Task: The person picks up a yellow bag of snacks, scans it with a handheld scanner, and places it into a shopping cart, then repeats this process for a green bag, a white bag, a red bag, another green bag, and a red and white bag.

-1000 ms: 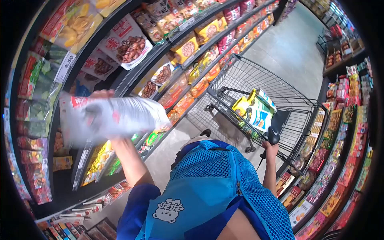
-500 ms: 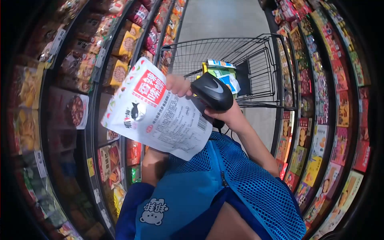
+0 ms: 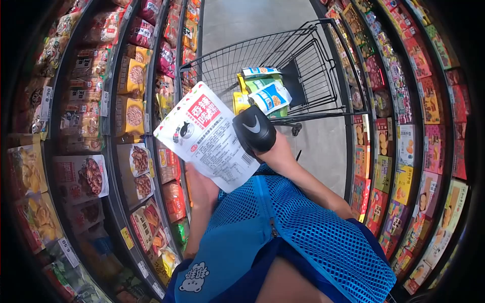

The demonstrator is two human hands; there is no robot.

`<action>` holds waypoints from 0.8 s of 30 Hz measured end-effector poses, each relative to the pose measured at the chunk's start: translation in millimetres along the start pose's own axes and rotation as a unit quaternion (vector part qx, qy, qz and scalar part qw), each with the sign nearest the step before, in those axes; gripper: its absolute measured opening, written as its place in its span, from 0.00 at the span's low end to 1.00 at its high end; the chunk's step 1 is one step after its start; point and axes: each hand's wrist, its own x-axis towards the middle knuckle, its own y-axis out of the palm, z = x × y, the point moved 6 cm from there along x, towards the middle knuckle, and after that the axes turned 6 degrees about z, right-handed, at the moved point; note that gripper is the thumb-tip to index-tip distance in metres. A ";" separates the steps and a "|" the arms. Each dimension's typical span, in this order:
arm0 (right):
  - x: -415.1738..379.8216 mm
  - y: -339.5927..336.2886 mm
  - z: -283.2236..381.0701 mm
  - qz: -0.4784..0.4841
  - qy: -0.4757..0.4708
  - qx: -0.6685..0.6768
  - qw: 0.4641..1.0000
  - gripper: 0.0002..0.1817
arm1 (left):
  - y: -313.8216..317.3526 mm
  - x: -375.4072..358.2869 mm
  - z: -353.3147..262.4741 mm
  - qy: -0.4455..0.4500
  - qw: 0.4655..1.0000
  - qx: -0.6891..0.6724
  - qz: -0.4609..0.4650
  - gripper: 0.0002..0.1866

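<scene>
A white snack bag with a red label and printed small text is tilted in front of my blue mesh vest, its printed face towards me. My left hand holds it by the lower left edge, the fingers hidden behind it. In my right hand is a black handheld barcode scanner, gripped by its handle. The scanner's head overlaps the bag's right edge in this view, close to the printed barcode.
Ahead stands a black wire shopping cart with several bagged goods, among them a blue-and-white packet. Shelves of packaged snacks line the left side, and shelves of boxed goods the right. Grey floor runs between them.
My left hand has gone from the bag's right edge to its lower left edge. The scanner has moved down and left, and the cart sits further left in view.
</scene>
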 end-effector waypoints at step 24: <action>-34.9 -65.5 -122.6 -0.191 0.136 0.110 0.966 0.10 | 89.6 222.3 -15.8 0.091 0.944 0.255 0.189 0.20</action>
